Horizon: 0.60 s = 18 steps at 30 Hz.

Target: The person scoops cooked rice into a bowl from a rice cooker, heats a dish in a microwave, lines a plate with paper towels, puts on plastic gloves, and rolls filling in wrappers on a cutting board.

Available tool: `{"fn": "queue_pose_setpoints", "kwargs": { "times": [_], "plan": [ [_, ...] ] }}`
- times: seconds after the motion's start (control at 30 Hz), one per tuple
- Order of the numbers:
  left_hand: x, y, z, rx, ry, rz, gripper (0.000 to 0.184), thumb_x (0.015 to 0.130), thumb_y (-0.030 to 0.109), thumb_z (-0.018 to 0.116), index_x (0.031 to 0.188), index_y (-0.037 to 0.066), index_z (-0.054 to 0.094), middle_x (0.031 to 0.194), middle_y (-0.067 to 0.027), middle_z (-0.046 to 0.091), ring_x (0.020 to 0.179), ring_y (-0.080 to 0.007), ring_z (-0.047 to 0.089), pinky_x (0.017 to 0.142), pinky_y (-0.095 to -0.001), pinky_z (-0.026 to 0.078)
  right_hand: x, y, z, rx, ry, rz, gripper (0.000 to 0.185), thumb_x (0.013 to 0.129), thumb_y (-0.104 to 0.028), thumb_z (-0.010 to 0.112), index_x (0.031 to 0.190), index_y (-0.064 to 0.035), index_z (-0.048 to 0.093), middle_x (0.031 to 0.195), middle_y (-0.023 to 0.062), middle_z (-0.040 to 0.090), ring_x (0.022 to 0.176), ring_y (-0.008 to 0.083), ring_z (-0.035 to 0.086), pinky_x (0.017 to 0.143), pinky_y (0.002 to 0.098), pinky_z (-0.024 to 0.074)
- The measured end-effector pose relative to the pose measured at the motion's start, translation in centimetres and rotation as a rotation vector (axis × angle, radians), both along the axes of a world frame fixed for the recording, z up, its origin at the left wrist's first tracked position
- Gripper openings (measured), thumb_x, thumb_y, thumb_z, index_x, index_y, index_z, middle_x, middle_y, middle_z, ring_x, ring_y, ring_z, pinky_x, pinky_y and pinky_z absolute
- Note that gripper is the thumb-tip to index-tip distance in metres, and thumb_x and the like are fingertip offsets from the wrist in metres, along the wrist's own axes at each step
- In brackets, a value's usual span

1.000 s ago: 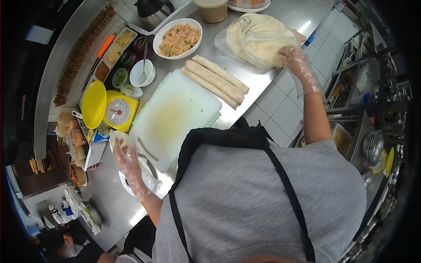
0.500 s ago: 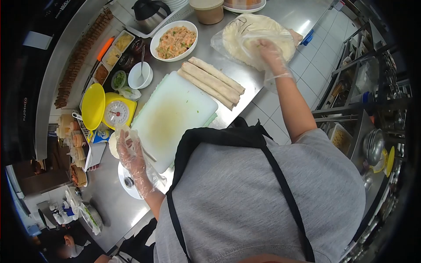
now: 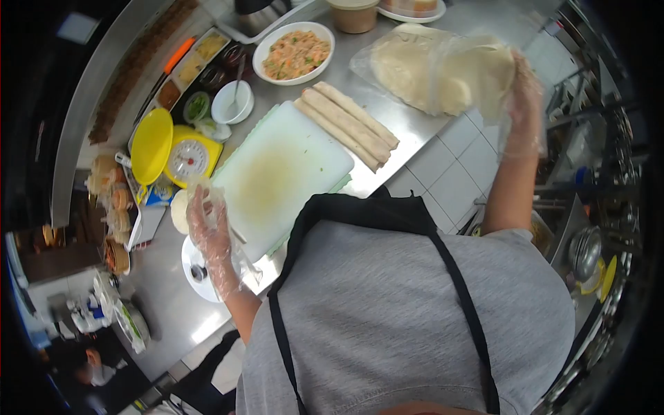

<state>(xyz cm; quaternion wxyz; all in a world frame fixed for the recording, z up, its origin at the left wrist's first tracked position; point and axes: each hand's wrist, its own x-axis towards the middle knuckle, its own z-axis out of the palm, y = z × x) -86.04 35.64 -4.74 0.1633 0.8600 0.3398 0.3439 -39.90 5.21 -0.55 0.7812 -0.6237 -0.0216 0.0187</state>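
My right hand [image 3: 524, 104], in a clear plastic glove, grips the edge of a pale, thin pastry sheet [image 3: 487, 69] and draws it out to the right. The sheet comes off a stack of round pastry sheets [image 3: 404, 62] in a clear plastic bag at the counter's edge. My left hand [image 3: 209, 225], also gloved, hovers by the near left side of the white cutting board [image 3: 266, 173], fingers loosely bent and apart. A thin stick-like thing [image 3: 238, 236] shows beside it; whether they touch I cannot tell. Several long pale rolls [image 3: 349, 124] lie at the board's far right corner.
A white bowl of orange filling with green bits [image 3: 297, 55] stands behind the board. Left of it are a small white bowl with a spoon [image 3: 233, 104], a yellow scale [image 3: 190, 159] and seasoning trays [image 3: 200, 62]. A white lid [image 3: 197, 270] lies nearby. Another person [image 3: 97, 366] is at lower left.
My right hand has moved right from over the bagged stack, pulling a pastry sheet partly out. The left hand has stayed nearly in place. The whole view has shifted slightly.
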Motion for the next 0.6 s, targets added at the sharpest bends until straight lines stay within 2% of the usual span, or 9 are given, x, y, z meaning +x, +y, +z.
{"fn": "queue_pose_setpoints", "kwargs": {
  "times": [0.03, 0.1, 0.17, 0.23, 0.33, 0.37, 0.43, 0.5, 0.6],
  "plan": [
    [0.1, -0.2, 0.4, 0.003, 0.003, 0.033, 0.053, 0.078, 0.006, 0.067, 0.128, 0.009, 0.049, 0.109, -0.0103, 0.058, 0.085, -0.0208, 0.056, 0.078, -0.0322, 0.047, -0.9, 0.7, 1.5, 0.003, 0.003, 0.033, 0.045, 0.087, -0.033, 0.059, 0.119, -0.0012, 0.056, 0.107, 0.0094, 0.062, 0.093, 0.0172, 0.059, 0.081, 0.0289, 0.046],
    [0.0, -0.5, 0.9, -0.011, 0.015, 0.041, 0.052, 0.078, 0.005, 0.067, 0.127, 0.009, 0.049, 0.109, -0.0098, 0.058, 0.085, -0.0202, 0.056, 0.079, -0.0317, 0.047, -3.4, 2.6, 4.1, -0.249, -0.096, 0.093, 0.046, 0.085, -0.038, 0.061, 0.115, -0.0023, 0.059, 0.105, 0.0102, 0.062, 0.09, 0.017, 0.06, 0.079, 0.0298, 0.0471],
    [-0.9, -0.6, 0.6, -0.038, -0.022, 0.082, 0.052, 0.079, 0.006, 0.067, 0.127, 0.009, 0.049, 0.109, -0.009, 0.058, 0.085, -0.0193, 0.056, 0.08, -0.0309, 0.047, -6.1, 5.8, 4.8, -0.251, -0.208, 0.167, 0.045, 0.084, -0.041, 0.061, 0.11, -0.0041, 0.062, 0.103, 0.0097, 0.063, 0.09, 0.0167, 0.06, 0.079, 0.0299, 0.047],
    [-1.8, -0.9, 0.6, -0.094, -0.051, 0.146, 0.051, 0.079, 0.006, 0.067, 0.127, 0.009, 0.049, 0.109, -0.0078, 0.057, 0.085, -0.018, 0.056, 0.08, -0.0303, 0.047, -9.0, 9.0, 4.8, -0.361, -0.328, 0.358, 0.041, 0.086, -0.039, 0.059, 0.107, -0.0046, 0.063, 0.105, 0.0075, 0.063, 0.093, 0.0156, 0.059, 0.08, 0.0289, 0.0458],
    [-3.6, -1.3, 0.1, -0.134, -0.081, 0.207, 0.052, 0.079, 0.007, 0.068, 0.127, 0.01, 0.049, 0.109, -0.0068, 0.057, 0.084, -0.0169, 0.055, 0.08, -0.0299, 0.047, -13.7, 13.7, 5.3, -0.313, -0.365, 0.604, 0.036, 0.089, -0.032, 0.056, 0.109, -0.0025, 0.061, 0.107, 0.0068, 0.062, 0.097, 0.0138, 0.057, 0.083, 0.0269, 0.0448],
    [-4.1, -1.5, 0.1, -0.154, -0.091, 0.226, 0.052, 0.079, 0.007, 0.068, 0.127, 0.011, 0.049, 0.109, -0.0066, 0.057, 0.084, -0.0166, 0.055, 0.08, -0.0299, 0.047, -14.2, 15.1, 4.5, -0.189, -0.856, 0.609, 0.031, 0.091, -0.026, 0.053, 0.109, -0.0029, 0.061, 0.108, 0.0065, 0.062, 0.098, 0.0135, 0.057, 0.085, 0.0265, 0.0442],
    [-5.3, -2.0, 0.1, -0.164, -0.092, 0.278, 0.051, 0.079, 0.008, 0.067, 0.127, 0.011, 0.049, 0.11, -0.0069, 0.057, 0.085, -0.0165, 0.055, 0.08, -0.0303, 0.047, -15.1, 18.2, 2.7, -0.026, -1.346, 0.599, 0.027, 0.092, -0.021, 0.05, 0.109, -0.0034, 0.061, 0.11, 0.0062, 0.061, 0.1, 0.0132, 0.056, 0.086, 0.0261, 0.0437],
    [-6.2, -2.5, 0.1, -0.186, -0.104, 0.305, 0.051, 0.081, 0.007, 0.065, 0.129, 0.007, 0.047, 0.117, -0.0098, 0.055, 0.094, -0.0172, 0.055, 0.082, -0.0299, 0.047, -16.1, 20.8, 0.4, 0.159, -0.008, 1.137, 0.027, 0.093, -0.013, 0.046, 0.114, -0.0034, 0.059, 0.111, 0.0076, 0.061, 0.102, 0.0156, 0.057, 0.088, 0.0267, 0.0436],
    [-7.7, -2.4, -1.0, -0.223, -0.143, 0.321, 0.052, 0.081, 0.007, 0.065, 0.129, 0.007, 0.046, 0.116, -0.0096, 0.056, 0.094, -0.0173, 0.055, 0.081, -0.0291, 0.047, -18.2, 21.1, -2.5, 0.137, 0.123, 1.245, 0.032, 0.092, -0.016, 0.045, 0.12, -0.0025, 0.054, 0.112, 0.0103, 0.061, 0.105, 0.0208, 0.056, 0.092, 0.0287, 0.0406]
  ]
}}
